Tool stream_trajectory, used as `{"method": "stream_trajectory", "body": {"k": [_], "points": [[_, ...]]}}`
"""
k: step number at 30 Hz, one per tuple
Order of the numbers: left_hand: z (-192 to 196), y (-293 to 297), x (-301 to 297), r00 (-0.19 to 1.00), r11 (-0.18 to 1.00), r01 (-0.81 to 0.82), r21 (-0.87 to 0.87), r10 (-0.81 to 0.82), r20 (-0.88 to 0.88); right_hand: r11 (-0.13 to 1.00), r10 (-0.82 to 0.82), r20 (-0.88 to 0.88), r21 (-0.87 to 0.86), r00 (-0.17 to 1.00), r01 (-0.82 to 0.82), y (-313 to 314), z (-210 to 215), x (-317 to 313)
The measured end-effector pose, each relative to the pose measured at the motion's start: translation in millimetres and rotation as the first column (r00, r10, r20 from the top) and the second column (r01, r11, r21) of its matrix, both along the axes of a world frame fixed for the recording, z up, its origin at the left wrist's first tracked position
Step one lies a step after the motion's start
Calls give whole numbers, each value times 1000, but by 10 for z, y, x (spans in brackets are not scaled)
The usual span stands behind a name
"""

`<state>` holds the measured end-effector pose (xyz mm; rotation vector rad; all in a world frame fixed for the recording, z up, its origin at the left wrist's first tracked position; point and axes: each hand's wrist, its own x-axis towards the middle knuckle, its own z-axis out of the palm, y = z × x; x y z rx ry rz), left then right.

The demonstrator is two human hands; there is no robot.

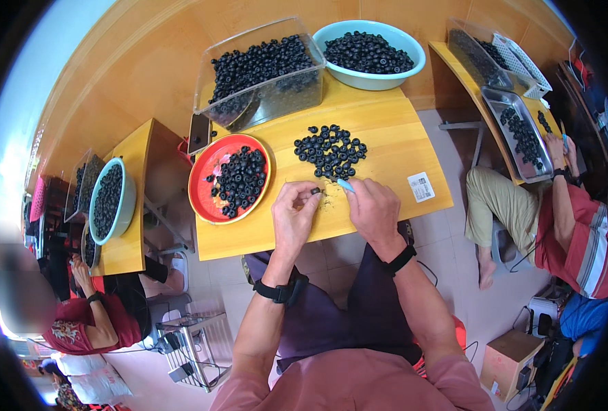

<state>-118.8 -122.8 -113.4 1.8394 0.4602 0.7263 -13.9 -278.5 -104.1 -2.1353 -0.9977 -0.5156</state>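
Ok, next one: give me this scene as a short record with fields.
Left hand: pinches a small black piece
Right hand: grips a tool with a light blue handle; exact kind unclear
Table: yellow, wooden-looking
Loose pile: black pieces, just beyond the hands
Left of hands: red plate holding black pieces
Far edge: clear tub and light blue basin, both holding black pieces
Right side: white label

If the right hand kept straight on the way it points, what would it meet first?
Probably the near edge of the loose pile of black pieces, with the blue-handled tool in the right hand leading; whether it would pass above them is unclear from this view.
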Motion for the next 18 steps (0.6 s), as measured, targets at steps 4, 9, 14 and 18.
{"method": "stream_trajectory", "body": {"k": [4,9,14,18], "points": [[-80,-48,128,999,985,50,-163,-52,-12,1000,21,54,-21,998,-20,9,-42,63],[-97,-53,124,998,968,56,-245,-61,-10,994,96,78,-51,992,-92,3,-69,31],[-121,-74,116,998,965,51,-257,-43,37,986,136,135,-120,982,-120,-7,-16,-2],[-132,-78,118,998,972,45,-232,-34,52,983,138,143,-142,980,-118,-12,-22,1]]}}
